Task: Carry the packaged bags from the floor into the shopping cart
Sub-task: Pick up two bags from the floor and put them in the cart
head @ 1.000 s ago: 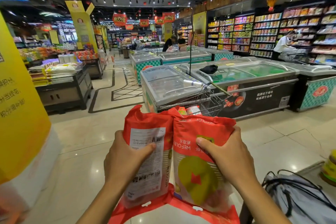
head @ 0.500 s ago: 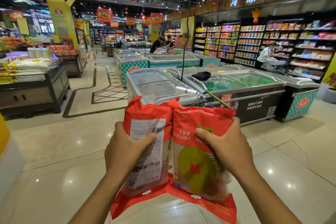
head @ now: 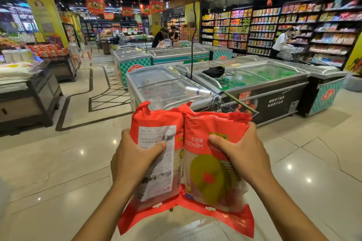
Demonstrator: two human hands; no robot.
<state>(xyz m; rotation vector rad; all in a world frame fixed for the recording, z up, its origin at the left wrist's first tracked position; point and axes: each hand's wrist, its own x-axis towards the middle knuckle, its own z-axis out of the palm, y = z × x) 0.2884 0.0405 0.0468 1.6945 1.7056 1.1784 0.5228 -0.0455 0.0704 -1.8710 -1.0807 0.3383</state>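
Note:
Two red packaged bags are held side by side in front of me. My left hand [head: 135,159] grips the left bag [head: 156,123], whose white label with a barcode faces me. My right hand [head: 240,154] grips the right bag [head: 207,178], printed with a green circle and upside-down lettering. Just behind the bags the wire rim of the shopping cart [head: 217,103] shows, with its green handle bar [head: 240,102] running to the right. The bags hide most of the cart.
Chest freezers [head: 160,84] with glass lids stand right behind the cart; a black pouch [head: 213,71] lies on one. A dark display stand [head: 29,96] is at the left. People stand at the far shelves [head: 282,42]. Shiny tiled floor [head: 58,162] lies around me.
The view has turned right and moved toward the cart; the yellow pillar and the grey bag on the floor have left the view. Both hands keep their hold on the bags.

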